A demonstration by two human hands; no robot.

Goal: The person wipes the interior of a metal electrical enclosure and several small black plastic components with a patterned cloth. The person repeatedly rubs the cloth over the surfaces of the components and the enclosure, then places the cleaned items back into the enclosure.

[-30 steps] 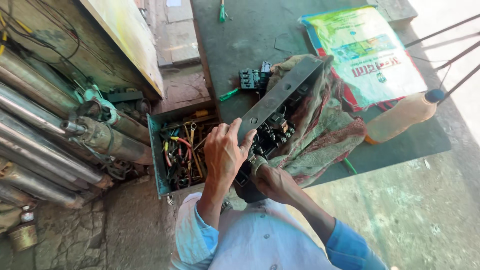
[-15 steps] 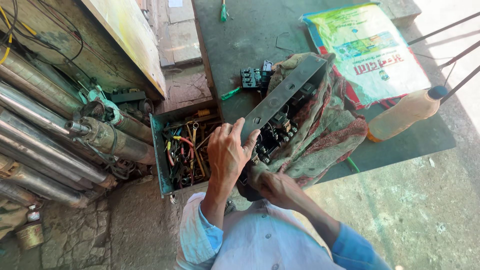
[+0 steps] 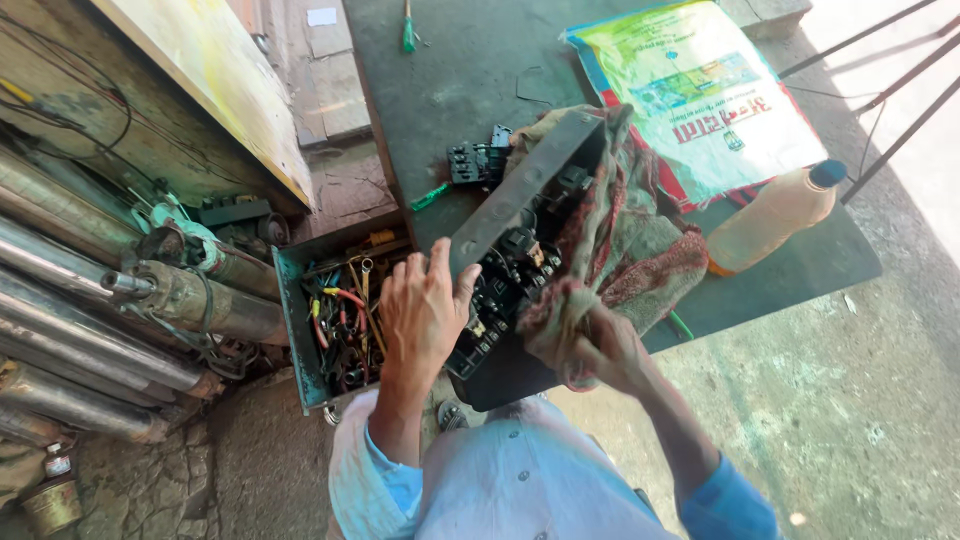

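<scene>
Setting: an open-air repair workshop for motors and electrics. You stand at the near edge of a dark, stained metal workbench [image 3: 450, 60] set on rough concrete ground. Beside its left edge sits an open blue-green metal toolbox [image 3: 290, 320] crammed with spanners and coloured wires. Further left lie long grimy steel pump cylinders [image 3: 70, 270]. On the bench's far edge rests a green-handled screwdriver [image 3: 408, 28].

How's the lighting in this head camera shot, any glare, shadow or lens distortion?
Head view: hard sunlight blows out the ground at the upper right and brightens the printed sack and plastic bottle; the pipes at left sit in dim shade; both hands, left and right, and the open electrical box stay sharp; wide-angle bending tilts the table edges.
</scene>
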